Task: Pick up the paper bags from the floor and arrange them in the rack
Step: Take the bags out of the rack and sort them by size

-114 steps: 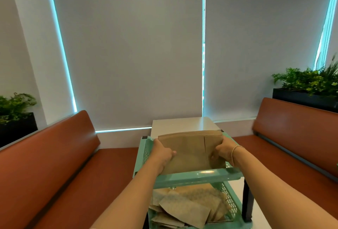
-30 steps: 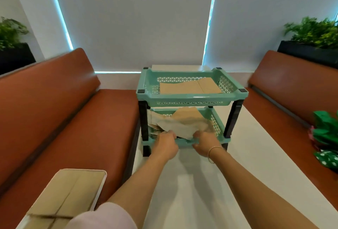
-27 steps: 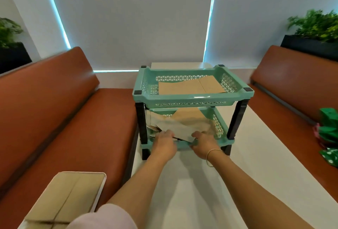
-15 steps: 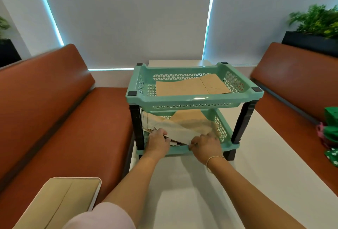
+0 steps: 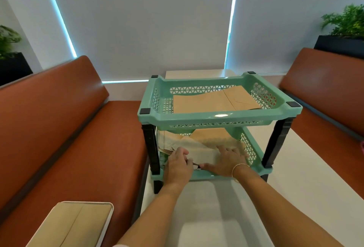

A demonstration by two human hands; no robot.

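Observation:
A mint-green two-tier rack (image 5: 220, 117) with black legs stands on a white table (image 5: 226, 217). Flat brown paper bags (image 5: 214, 101) lie in its top tray. A loose pile of paper bags (image 5: 199, 146) fills the bottom tray. My left hand (image 5: 178, 165) grips the front left edge of that pile, fingers curled over it. My right hand (image 5: 228, 160), with a bracelet on the wrist, lies flat on top of the pile with its fingers spread. Both hands reach in under the top tray.
Brown padded benches run along the left (image 5: 65, 138) and right (image 5: 325, 97) of the table. A white tray holding a flat brown bag (image 5: 74, 225) sits on the left bench near me. Potted plants (image 5: 346, 22) stand behind both benches. Grey blinds cover the windows behind.
Earlier both hands set bags in the top tray; they then dropped to the bottom tray. In the last second they pushed further into the pile, and the right hand flattened onto it.

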